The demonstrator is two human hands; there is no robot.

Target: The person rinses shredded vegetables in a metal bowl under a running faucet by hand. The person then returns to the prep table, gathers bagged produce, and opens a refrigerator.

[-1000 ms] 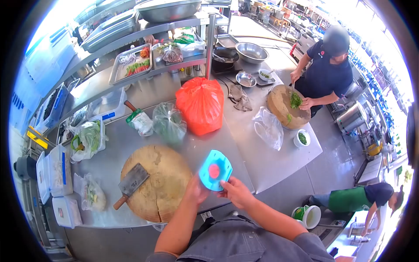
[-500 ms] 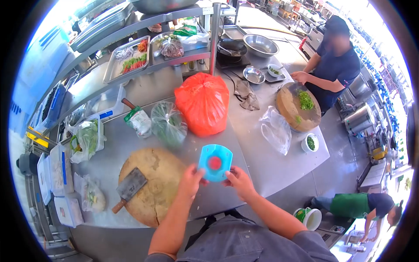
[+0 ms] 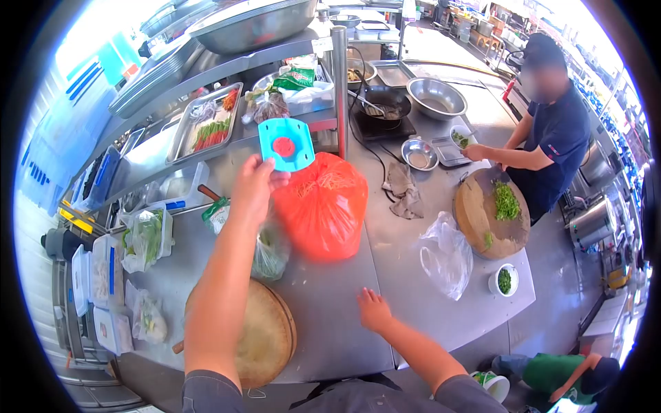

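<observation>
Raised in front of the shelf, my left hand [image 3: 258,184] grips the lower edge of a light blue tray-like piece [image 3: 300,143] with a round red centre. It is above the tied red plastic bag [image 3: 327,220]. My right hand [image 3: 374,310] is over the steel table [image 3: 344,344], with its fingers apart and nothing in them. A round wooden chopping block [image 3: 265,341] lies partly behind my left forearm, and the cleaver's blade is hidden there. Beside the red bag is a clear bag of greens [image 3: 270,253].
At the right, a person in dark clothes [image 3: 551,138] stands by another chopping block [image 3: 468,206] with chopped greens. A clear plastic bag [image 3: 447,258], a cup of greens [image 3: 504,281] and a cloth [image 3: 404,193] lie nearby. A metal shelf post [image 3: 340,89] rises behind the red bag.
My left hand has lifted the blue piece up and leftward toward the shelf. My right hand has let go of it and is lower. The other person's hand has moved to a small bowl.
</observation>
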